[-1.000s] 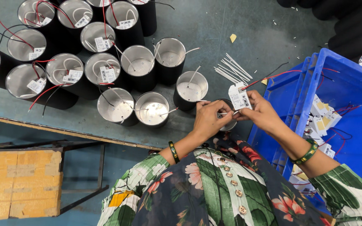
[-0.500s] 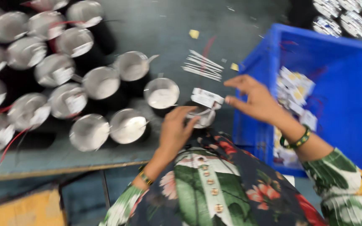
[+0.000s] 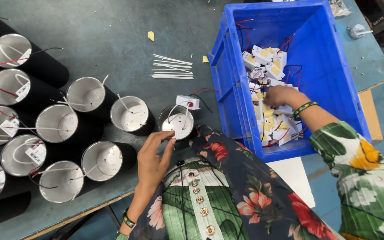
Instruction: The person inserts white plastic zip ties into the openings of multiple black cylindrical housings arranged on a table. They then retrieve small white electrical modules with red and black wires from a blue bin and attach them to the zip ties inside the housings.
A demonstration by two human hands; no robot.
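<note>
While the left hand (image 3: 153, 159) rested open-fingered beside a black can light (image 3: 177, 122) at frame centre, steadying it, the right hand (image 3: 282, 95) grasped small white driver boxes (image 3: 267, 66) inside the blue crate (image 3: 334, 66) at right.

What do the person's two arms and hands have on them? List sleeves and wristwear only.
Both hands are bare. The left hand has a dark bangle with green and yellow at the wrist. The right hand wears a similar green, black and yellow bangle. Both sleeves are floral fabric in dark and green with red, pink and yellow flowers.
</note>
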